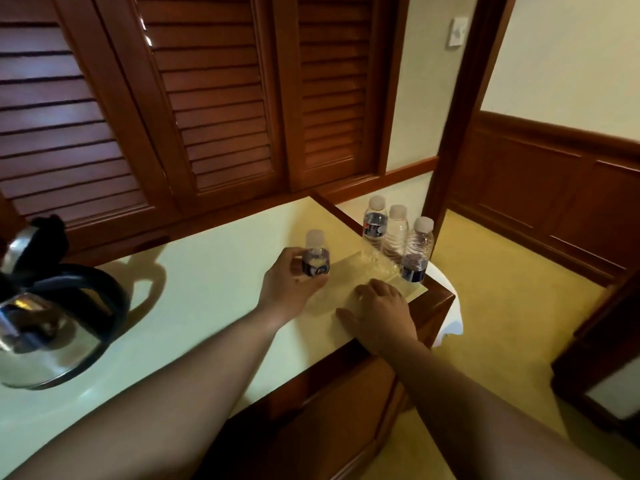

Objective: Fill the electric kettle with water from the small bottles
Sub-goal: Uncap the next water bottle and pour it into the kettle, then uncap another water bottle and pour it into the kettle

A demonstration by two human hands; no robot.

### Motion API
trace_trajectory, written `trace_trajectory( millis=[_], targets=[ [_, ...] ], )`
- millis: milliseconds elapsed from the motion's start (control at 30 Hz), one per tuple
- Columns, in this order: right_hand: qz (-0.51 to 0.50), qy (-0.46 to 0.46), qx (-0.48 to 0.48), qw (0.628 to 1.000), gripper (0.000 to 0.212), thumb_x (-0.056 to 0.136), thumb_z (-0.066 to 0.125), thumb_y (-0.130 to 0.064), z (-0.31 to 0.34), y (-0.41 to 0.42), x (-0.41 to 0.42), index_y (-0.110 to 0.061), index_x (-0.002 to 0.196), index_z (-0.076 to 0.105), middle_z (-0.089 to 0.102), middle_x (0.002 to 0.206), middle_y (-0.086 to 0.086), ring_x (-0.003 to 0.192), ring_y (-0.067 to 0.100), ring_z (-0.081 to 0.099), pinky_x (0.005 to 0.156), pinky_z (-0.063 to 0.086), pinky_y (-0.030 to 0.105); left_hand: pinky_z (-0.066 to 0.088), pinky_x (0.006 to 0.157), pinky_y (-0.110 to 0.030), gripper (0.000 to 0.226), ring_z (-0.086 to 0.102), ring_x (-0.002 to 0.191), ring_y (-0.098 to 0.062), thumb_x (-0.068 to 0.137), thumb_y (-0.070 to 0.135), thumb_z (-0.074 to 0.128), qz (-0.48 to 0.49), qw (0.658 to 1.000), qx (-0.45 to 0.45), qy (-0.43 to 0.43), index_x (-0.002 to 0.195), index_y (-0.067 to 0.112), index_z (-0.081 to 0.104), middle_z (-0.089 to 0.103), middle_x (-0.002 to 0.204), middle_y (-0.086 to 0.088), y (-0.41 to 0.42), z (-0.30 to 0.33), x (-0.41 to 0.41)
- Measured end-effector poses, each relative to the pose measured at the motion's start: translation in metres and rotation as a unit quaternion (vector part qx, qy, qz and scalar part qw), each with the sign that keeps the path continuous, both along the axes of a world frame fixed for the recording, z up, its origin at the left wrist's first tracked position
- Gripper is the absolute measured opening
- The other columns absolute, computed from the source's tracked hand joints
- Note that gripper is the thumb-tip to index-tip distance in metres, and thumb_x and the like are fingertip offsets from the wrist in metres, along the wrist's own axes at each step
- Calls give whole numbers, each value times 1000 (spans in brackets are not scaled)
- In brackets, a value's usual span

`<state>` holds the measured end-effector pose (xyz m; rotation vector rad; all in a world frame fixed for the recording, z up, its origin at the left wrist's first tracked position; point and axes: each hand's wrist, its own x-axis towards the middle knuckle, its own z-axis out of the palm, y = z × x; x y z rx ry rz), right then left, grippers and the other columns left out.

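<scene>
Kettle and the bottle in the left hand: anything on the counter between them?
Nothing in the head view: between the kettle and the bottle in the left hand lies only bare pale counter, crossed by the kettle's shadow.

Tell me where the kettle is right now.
In the head view the kettle sits at the far left of the counter, lid up, well away from the bottle held in the left hand.

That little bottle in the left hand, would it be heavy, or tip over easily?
Probably light: the left hand grips the bottle with fingers alone. It looks tall and narrow, so a nudge near its cap might tip it. The ribbed clear plastic of the three bottles nearby suggests thin walls that dent when squeezed.
</scene>
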<state>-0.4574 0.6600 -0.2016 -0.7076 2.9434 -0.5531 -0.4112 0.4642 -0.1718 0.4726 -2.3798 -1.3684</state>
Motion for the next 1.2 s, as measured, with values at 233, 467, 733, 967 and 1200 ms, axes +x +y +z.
trace_trajectory(
  millis=[233,467,733,967,1200],
  targets=[
    [-12,7,-21,1000,71,91,40,-78,-9,2,-2,-36,149,40,30,162,-3,153,27,20,126,13,46,54,85,-26,58,67,104,-13,82,35,89,-11,1000,-15,-1,130,21,59,71,123,3,29,-1,-73],
    [-13,13,-36,999,69,89,39,-77,-10,2,-3,-36,145,45,33,160,-4,151,26,22,125,14,46,53,83,-27,60,67,107,-17,81,36,88,-13,999,-29,-8,131,21,58,71,124,2,41,-4,-104],
    [-5,16,-33,999,70,85,45,-75,-9,4,-3,-38,144,46,33,160,-4,151,25,22,124,15,45,53,100,-36,93,61,125,-25,75,38,93,-30,996,-13,-81,150,19,41,59,142,-7,34,-16,-101],
    [9,3,-1,1000,70,88,49,-72,-3,-3,0,-32,146,44,37,158,0,148,29,29,123,23,49,51,100,-29,64,61,122,-18,86,37,81,-24,991,-87,-103,143,22,55,61,136,2,-8,-21,-9],
    [121,7,-35,992,70,91,52,-66,6,-80,53,-30,150,45,41,159,-4,148,21,32,122,25,41,43,97,-7,37,63,109,4,88,33,83,2,991,-124,-46,123,27,71,64,120,26,-82,-26,134]
  ],
)
